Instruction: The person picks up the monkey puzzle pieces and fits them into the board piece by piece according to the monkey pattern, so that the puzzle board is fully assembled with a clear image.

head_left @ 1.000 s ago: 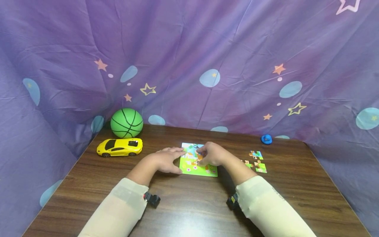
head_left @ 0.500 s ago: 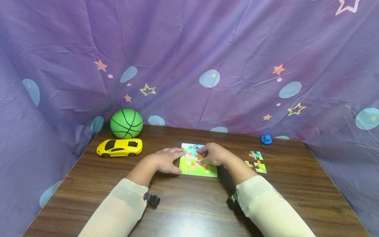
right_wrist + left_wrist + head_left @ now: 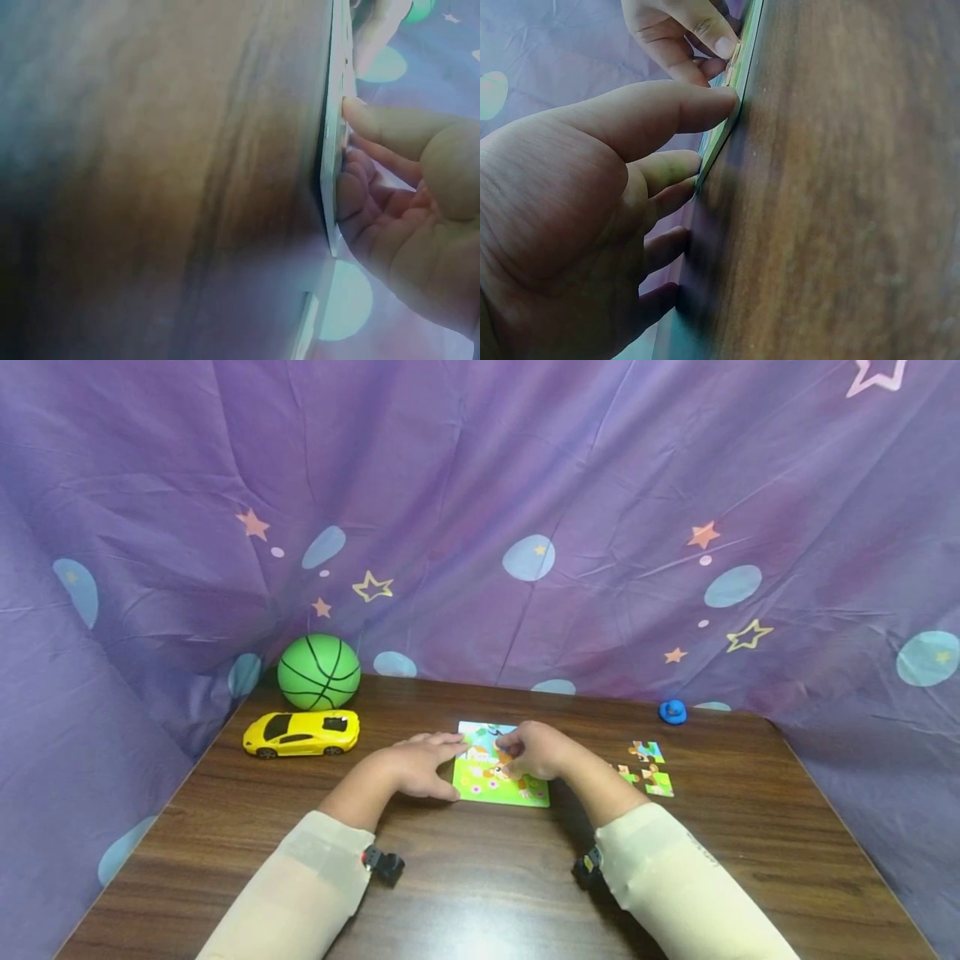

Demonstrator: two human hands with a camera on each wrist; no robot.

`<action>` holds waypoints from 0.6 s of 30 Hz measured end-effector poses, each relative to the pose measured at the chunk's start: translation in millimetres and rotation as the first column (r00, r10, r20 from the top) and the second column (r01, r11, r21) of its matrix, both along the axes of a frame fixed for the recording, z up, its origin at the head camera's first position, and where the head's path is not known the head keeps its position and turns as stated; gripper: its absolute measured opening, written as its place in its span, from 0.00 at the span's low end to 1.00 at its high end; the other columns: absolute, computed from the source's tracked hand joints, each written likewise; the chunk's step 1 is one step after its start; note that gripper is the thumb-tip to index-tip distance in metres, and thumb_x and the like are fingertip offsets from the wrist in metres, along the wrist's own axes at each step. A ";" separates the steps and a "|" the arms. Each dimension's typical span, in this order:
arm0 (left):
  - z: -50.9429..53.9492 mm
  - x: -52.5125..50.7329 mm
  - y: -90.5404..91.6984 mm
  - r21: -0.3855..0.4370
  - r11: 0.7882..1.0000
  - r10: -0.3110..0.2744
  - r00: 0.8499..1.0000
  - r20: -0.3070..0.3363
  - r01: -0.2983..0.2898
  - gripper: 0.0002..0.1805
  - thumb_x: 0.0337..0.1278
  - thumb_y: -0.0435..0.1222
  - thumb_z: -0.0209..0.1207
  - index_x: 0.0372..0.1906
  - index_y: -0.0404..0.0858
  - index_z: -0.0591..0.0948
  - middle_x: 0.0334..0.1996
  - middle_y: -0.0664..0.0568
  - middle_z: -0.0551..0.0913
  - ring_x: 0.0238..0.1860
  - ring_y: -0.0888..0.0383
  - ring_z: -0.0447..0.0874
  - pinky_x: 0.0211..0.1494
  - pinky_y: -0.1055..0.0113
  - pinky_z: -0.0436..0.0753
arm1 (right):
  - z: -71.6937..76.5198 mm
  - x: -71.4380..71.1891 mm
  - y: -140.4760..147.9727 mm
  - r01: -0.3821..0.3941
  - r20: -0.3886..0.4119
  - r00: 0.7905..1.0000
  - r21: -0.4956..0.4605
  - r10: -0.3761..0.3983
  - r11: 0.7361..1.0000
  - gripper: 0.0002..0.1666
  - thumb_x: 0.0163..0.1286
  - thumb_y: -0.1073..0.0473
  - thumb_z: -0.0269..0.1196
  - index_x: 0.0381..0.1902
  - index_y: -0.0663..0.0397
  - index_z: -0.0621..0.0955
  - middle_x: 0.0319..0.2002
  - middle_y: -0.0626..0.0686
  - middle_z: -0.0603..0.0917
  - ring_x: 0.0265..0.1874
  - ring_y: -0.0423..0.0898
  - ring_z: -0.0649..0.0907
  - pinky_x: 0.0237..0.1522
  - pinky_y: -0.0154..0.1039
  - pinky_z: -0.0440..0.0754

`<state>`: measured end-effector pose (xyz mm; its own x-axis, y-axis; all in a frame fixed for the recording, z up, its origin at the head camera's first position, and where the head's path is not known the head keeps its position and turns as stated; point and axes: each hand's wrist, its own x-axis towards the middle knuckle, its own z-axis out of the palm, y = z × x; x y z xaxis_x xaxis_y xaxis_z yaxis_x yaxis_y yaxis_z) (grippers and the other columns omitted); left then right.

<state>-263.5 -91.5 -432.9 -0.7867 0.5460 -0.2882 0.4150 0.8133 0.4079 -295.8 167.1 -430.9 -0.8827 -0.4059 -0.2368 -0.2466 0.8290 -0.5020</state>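
Green and blue, the puzzle (image 3: pixel 480 792) lies under the bent fingers of the right hand (image 3: pixel 544 752), pinching or not I cannot tell; the left hand (image 3: pixel 423 768) spreads its fingers at the left edge; loose pieces (image 3: pixel 660 782) lie nearer the right hand

On the table (image 3: pixel 480 868), the puzzle board (image 3: pixel 468 791) lies between the car (image 3: pixel 303 734) at left and the loose pieces (image 3: pixel 659 782) at right. The ball (image 3: pixel 318 672) sits behind the car, another toy (image 3: pixel 672 713) behind the pieces, the curtain (image 3: pixel 442 485) behind everything.
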 end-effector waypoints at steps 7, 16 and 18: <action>-1.6 -0.2 0.6 -0.002 1.000 0.008 1.000 -0.003 -0.008 0.50 0.61 0.57 0.67 0.86 0.55 0.61 0.88 0.58 0.55 0.88 0.39 0.49 0.87 0.33 0.54 | 3.7 -0.8 18.9 -0.018 -0.060 0.998 -0.114 0.011 0.993 0.28 0.65 0.62 0.76 0.64 0.58 0.86 0.43 0.51 0.90 0.43 0.43 0.86 0.49 0.39 0.86; -0.5 0.9 1.1 0.007 1.000 0.014 1.000 0.006 -0.014 0.50 0.62 0.56 0.67 0.86 0.55 0.60 0.88 0.58 0.54 0.88 0.41 0.49 0.87 0.33 0.54 | 29.3 6.2 83.6 0.095 -0.137 0.983 -0.190 -0.122 0.977 0.26 0.75 0.54 0.70 0.68 0.49 0.84 0.54 0.56 0.90 0.53 0.52 0.87 0.53 0.47 0.87; -0.3 0.9 1.2 0.002 1.000 0.014 1.000 0.010 -0.014 0.50 0.62 0.57 0.67 0.86 0.55 0.60 0.88 0.58 0.54 0.89 0.41 0.48 0.88 0.33 0.53 | 31.6 7.5 100.7 0.122 -0.159 0.975 -0.183 -0.152 0.975 0.25 0.75 0.53 0.69 0.68 0.48 0.84 0.54 0.56 0.90 0.54 0.52 0.88 0.52 0.45 0.87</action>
